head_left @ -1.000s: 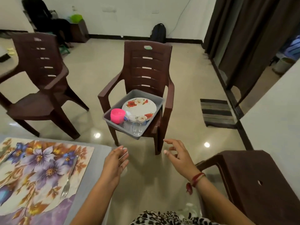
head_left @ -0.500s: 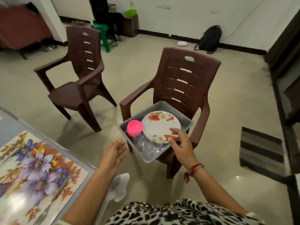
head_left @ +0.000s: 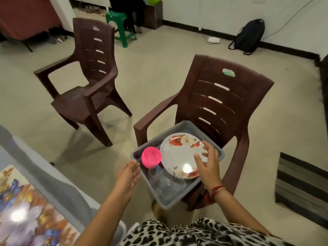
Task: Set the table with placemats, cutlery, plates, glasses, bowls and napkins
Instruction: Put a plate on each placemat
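Brown chair [head_left: 221,96], tray [head_left: 168,201], right hand [head_left: 208,166] over plate [head_left: 179,153]

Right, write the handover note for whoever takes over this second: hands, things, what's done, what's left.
Left hand: open, empty, beside the near-left rim of the grey tray.
Right hand: open, fingers spread over the floral plate; contact unclear.
Things: plate, pink bowl and clear glasses lie in the tray on the brown chair.
Done: floral placemat is on the table.
Left: carry plate, bowl and glasses to the placemat; cutlery and napkins not visible now.
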